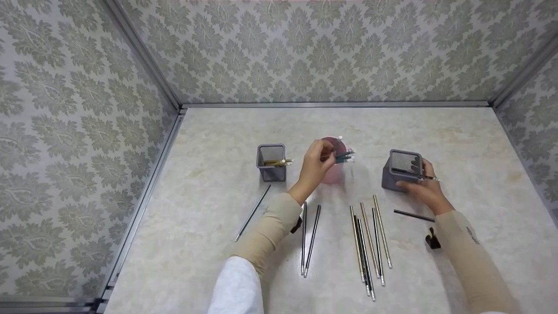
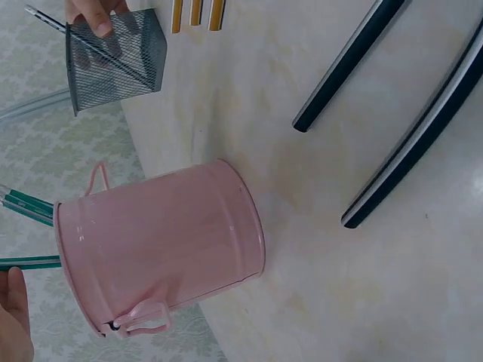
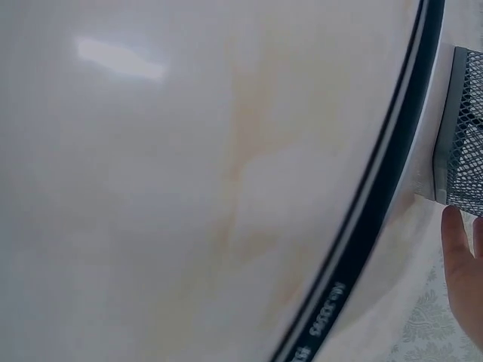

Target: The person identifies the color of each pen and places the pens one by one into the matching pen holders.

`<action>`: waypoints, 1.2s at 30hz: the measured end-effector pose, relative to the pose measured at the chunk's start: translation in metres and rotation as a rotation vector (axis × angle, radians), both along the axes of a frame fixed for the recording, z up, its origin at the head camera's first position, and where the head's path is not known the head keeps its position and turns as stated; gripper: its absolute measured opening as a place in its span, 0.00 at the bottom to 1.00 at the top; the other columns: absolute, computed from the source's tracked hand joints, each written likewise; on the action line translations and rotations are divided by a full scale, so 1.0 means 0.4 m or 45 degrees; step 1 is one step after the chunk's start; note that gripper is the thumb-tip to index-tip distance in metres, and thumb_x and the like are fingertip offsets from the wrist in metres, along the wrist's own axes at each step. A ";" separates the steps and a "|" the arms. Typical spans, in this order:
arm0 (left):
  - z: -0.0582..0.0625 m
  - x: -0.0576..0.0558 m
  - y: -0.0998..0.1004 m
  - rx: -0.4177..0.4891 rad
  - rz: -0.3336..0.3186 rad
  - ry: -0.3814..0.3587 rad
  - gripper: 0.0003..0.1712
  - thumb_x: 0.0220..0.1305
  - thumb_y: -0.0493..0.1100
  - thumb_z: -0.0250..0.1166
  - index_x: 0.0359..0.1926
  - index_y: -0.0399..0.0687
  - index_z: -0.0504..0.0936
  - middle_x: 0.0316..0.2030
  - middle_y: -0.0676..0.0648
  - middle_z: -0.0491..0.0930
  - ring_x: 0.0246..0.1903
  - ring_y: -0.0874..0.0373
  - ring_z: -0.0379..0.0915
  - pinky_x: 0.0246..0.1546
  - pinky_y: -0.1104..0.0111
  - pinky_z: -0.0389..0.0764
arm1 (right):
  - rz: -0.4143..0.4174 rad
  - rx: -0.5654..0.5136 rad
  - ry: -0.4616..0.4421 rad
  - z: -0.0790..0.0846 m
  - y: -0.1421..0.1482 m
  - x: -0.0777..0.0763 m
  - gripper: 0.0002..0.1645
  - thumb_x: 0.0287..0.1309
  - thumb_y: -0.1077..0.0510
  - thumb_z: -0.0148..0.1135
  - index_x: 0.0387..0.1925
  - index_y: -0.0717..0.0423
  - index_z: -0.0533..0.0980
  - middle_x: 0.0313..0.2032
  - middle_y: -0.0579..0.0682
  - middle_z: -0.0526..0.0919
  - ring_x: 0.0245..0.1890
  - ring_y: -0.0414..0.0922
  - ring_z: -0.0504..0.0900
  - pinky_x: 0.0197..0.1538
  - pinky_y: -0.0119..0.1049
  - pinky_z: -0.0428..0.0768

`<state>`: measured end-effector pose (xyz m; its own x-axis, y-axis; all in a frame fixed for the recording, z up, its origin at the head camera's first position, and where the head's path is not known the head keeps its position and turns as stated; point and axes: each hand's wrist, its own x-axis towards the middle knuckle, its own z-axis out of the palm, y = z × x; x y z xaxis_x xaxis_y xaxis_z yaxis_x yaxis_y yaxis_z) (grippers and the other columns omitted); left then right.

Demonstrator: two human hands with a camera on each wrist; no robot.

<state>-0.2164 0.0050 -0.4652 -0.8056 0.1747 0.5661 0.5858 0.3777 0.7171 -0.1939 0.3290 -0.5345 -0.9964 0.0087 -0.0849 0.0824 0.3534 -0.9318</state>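
Note:
My left hand (image 1: 317, 161) is at the mouth of a pink bucket (image 2: 162, 241) with small side handles. In the left wrist view its fingertips pinch a green pencil (image 2: 30, 263) that sticks out over the rim. More green pencils (image 2: 29, 205) lean out of the same bucket. On the right, my right hand (image 1: 426, 185) grips a grey mesh pencil holder (image 1: 392, 179), thumb along the near side. One dark pencil (image 2: 47, 19) with a pale end slants out of that holder. The right wrist view catches only the holder's edge and some fingers.
Another mesh holder (image 1: 273, 173), with yellow pencils (image 1: 274, 163) in it, stands left of the bucket. Loose on the table lie a green pencil (image 1: 253, 213), two black pencils (image 1: 312, 240), a cluster of yellow and black pencils (image 1: 382, 231), and a black pencil (image 1: 412, 214) near the right wrist.

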 end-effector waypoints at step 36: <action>-0.048 -0.012 -0.004 -0.092 0.089 0.016 0.07 0.61 0.35 0.62 0.38 0.36 0.74 0.36 0.42 0.75 0.38 0.54 0.74 0.43 0.74 0.78 | 0.008 -0.006 -0.007 0.034 -0.010 0.010 0.61 0.50 0.61 0.71 0.72 0.60 0.40 0.68 0.67 0.55 0.67 0.60 0.55 0.68 0.53 0.56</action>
